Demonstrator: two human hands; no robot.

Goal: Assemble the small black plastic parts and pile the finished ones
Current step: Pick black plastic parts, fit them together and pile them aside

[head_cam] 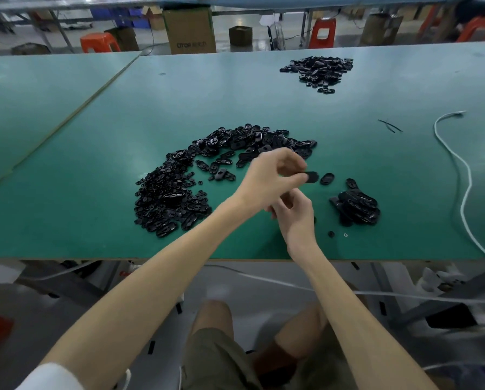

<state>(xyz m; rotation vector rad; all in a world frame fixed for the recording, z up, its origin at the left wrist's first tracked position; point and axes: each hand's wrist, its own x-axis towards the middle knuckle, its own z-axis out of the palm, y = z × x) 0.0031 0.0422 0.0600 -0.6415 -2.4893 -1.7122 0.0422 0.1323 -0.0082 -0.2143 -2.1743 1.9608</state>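
My feed is evenly lit and fairly bright, with the light falling from above onto the green table [179, 108]. A pale sheen washes out the table's left part and a patch left of its middle. The glossy pile of black parts [165, 198] shows small white glints. Shadows under the arms are faint and soft. The left hand [275, 175] and the black part [311, 177] it pinches look smeared, and the right hand [292, 218] is slightly soft. The table's edges bow. Beyond its far edge everything is hazy, and below its near edge it is dim and blurred.
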